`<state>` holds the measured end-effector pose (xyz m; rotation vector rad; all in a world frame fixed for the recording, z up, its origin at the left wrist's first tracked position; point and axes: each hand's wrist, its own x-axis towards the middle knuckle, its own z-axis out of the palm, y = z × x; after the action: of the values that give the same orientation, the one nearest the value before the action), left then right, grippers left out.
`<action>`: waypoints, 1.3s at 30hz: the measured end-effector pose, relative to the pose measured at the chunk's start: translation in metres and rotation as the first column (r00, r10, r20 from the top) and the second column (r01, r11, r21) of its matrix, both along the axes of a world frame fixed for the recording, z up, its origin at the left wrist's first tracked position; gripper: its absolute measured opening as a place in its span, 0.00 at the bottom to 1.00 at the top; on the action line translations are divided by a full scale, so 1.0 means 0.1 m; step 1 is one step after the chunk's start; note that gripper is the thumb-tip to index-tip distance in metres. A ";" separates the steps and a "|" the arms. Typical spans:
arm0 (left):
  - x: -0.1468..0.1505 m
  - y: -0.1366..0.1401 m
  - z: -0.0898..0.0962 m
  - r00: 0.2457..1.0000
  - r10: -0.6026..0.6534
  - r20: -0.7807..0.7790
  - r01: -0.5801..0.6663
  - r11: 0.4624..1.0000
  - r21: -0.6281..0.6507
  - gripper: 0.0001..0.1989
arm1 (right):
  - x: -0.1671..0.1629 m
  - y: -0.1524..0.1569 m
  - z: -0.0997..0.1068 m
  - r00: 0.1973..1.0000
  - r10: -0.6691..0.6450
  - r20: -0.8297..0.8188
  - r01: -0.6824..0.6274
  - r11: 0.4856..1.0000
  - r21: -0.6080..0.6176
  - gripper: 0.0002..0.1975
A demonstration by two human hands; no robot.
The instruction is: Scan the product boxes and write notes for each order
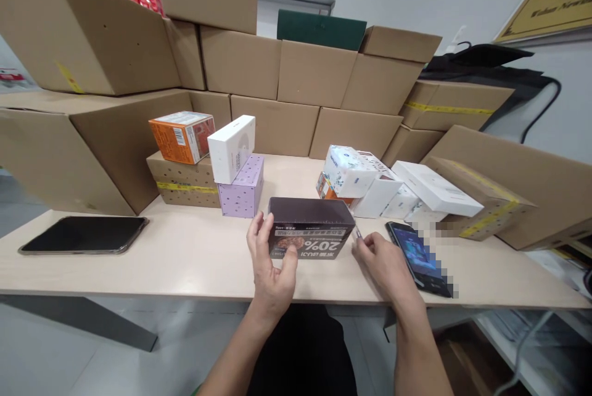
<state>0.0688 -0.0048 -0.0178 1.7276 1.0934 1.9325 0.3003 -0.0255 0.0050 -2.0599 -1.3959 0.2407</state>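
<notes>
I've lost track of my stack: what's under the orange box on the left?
A brown carton with yellow tape supports the orange box; the part of the carton's top directly beneath is hidden.

A head-worn camera is looking forward and down, facing the table [194,266] close by, taking in stacked cartons [317,72] beyond
</notes>
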 end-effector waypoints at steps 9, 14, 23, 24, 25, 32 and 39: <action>0.12 -0.03 0.07 0.886 0.310 -0.344 -0.233 0.940 0.248 0.34 | -0.12 -0.11 0.48 0.555 0.444 -0.704 0.153 0.777 0.611 0.19; 0.15 -0.03 0.07 0.799 0.409 -0.441 -0.292 0.905 0.310 0.32 | -0.36 -0.03 0.74 0.538 0.586 -0.606 0.113 0.662 0.741 0.10; 0.16 -0.04 0.13 0.778 0.403 -0.482 -0.313 0.914 0.258 0.28 | -0.69 0.29 0.88 0.649 0.658 -0.381 -0.296 0.680 0.671 0.07; 0.16 -0.03 0.13 0.777 0.404 -0.482 -0.313 0.913 0.262 0.28 | -0.72 0.31 0.88 0.673 0.654 -0.345 -0.323 0.679 0.659 0.08; 0.16 -0.03 0.13 0.777 0.407 -0.480 -0.310 0.912 0.269 0.28 | -0.73 0.33 0.87 0.697 0.647 -0.308 -0.348 0.681 0.644 0.08; 0.16 -0.02 0.11 0.779 0.412 -0.473 -0.302 0.907 0.293 0.29 | -0.75 0.30 0.82 0.807 0.568 -0.162 -0.398 0.725 0.561 0.09; 0.15 -0.03 0.11 0.779 0.405 -0.479 -0.297 0.911 0.288 0.29 | -0.78 0.30 0.87 0.829 0.554 -0.076 -0.431 0.719 0.545 0.08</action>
<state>0.0842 -0.0074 -0.0068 2.4139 1.5579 1.8555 0.2220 0.0045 0.0915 -1.1534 -1.6299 0.2903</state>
